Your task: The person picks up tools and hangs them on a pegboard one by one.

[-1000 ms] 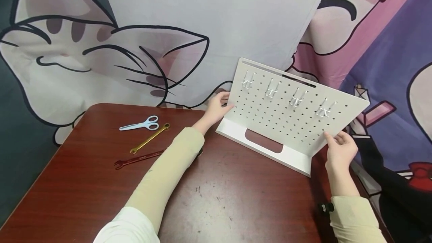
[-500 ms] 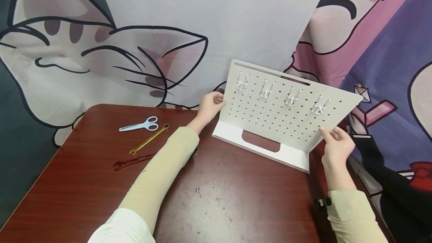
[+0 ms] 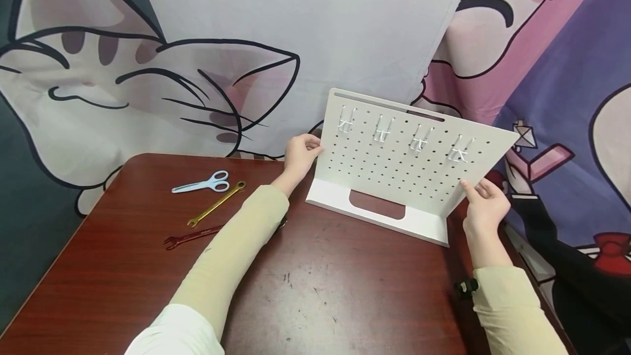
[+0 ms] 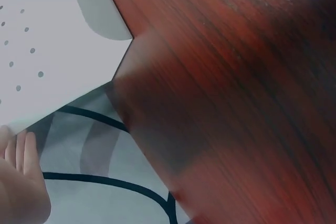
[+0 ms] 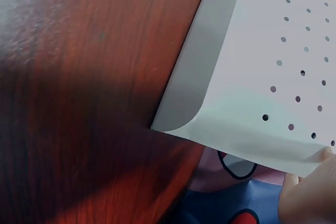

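Observation:
A white pegboard stand (image 3: 389, 171) rests upright on the table, with several clear hooks (image 3: 418, 141) in a row near its top. My left hand (image 3: 298, 156) pinches its left side edge, thumb toward the front face. On the opposite side edge, my right hand (image 3: 485, 210) grips the board between thumb and curled fingers. The left wrist view shows the left hand (image 4: 21, 177) at the board's edge, partly cut off by the frame. Only part of the right hand (image 5: 312, 192) appears in the right wrist view, holding the perforated panel (image 5: 252, 87).
Light blue scissors (image 3: 202, 184), a gold wrench (image 3: 217, 204) and a dark red wrench (image 3: 192, 237) lie on the left of the brown table (image 3: 345, 289). The left sleeve covers part of the red wrench. A printed cloth (image 3: 370, 26) hangs behind the table.
The pegboard stand has shifted left and slightly turned, its right end moving back a little. Both hands have moved left with it, keeping their hold. The scissors and wrenches lie unmoved.

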Demonstrator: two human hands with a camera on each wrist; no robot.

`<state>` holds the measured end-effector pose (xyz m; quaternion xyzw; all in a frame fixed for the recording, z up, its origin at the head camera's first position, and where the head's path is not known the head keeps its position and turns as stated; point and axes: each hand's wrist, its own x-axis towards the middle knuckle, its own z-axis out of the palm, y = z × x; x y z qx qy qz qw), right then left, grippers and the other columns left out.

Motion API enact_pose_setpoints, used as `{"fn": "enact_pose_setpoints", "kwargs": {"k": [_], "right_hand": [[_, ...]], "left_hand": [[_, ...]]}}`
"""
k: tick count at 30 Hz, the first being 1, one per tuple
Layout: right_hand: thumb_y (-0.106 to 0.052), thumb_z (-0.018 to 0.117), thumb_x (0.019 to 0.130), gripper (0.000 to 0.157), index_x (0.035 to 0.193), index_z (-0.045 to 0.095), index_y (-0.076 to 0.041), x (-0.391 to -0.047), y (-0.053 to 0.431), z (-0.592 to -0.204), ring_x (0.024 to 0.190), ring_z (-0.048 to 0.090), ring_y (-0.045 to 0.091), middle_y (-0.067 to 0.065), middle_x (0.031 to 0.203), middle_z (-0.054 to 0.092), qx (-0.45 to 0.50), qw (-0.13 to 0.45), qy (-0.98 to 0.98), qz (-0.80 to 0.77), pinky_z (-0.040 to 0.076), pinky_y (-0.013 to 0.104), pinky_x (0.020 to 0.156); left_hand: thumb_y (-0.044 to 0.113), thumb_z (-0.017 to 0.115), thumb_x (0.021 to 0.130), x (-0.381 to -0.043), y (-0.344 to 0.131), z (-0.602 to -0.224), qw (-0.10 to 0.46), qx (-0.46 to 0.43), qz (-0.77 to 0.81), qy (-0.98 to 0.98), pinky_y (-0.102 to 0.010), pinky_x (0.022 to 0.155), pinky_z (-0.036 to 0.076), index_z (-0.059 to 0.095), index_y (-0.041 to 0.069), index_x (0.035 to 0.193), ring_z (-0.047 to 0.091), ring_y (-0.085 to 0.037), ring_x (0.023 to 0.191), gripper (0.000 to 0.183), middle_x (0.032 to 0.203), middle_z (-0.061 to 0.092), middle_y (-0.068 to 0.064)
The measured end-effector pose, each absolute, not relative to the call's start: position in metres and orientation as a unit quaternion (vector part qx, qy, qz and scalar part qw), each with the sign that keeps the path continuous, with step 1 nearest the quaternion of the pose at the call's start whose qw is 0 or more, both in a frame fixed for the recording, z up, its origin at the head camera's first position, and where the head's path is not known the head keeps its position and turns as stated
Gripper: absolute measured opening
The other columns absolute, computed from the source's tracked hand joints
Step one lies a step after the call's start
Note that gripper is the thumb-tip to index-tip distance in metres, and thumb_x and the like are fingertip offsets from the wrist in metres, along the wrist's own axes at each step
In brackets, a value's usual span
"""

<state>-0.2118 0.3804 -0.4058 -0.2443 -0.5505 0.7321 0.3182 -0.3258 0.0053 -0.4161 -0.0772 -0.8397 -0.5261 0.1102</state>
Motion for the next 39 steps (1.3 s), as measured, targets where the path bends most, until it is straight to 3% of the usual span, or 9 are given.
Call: {"fn": "enact_pose_setpoints", "kwargs": {"k": [15, 25, 39], "right_hand": [[0.014, 0.078, 0.086, 0.029, 0.097, 0.08, -0.012, -0.233, 0.357, -0.411, 0.08, 0.071, 0.003, -0.013, 0.077, 0.078, -0.216, 0.3, -0.584, 0.723, 0.056, 0.013, 0.074], [0.016, 0.077, 0.086, 0.035, 0.086, 0.078, -0.019, -0.249, 0.341, -0.408, 0.075, 0.07, 0.0, -0.013, 0.074, 0.077, -0.201, 0.281, -0.596, 0.725, 0.055, 0.012, 0.071], [0.012, 0.08, 0.086, 0.031, 0.09, 0.076, -0.019, -0.269, 0.318, -0.409, 0.081, 0.069, 0.001, -0.015, 0.076, 0.076, -0.206, 0.241, -0.609, 0.727, 0.054, 0.013, 0.077]], "left_hand": [[0.011, 0.08, 0.095, -0.324, -0.039, -0.416, 0.107, -0.091, -0.5, -0.854, -0.042, 0.092, 0.062, 0.078, -0.002, 0.108, 0.076, -0.033, 0.101, 0.018, 0.107, 0.081, -0.019], [0.01, 0.081, 0.094, -0.319, -0.065, -0.415, 0.113, -0.087, -0.496, -0.857, -0.044, 0.093, 0.062, 0.078, -0.004, 0.107, 0.077, -0.034, 0.101, 0.019, 0.106, 0.08, -0.021], [0.011, 0.081, 0.094, -0.311, -0.099, -0.415, 0.11, -0.058, -0.499, -0.857, -0.045, 0.089, 0.062, 0.078, -0.004, 0.106, 0.077, -0.036, 0.102, 0.02, 0.108, 0.08, -0.023]]}}
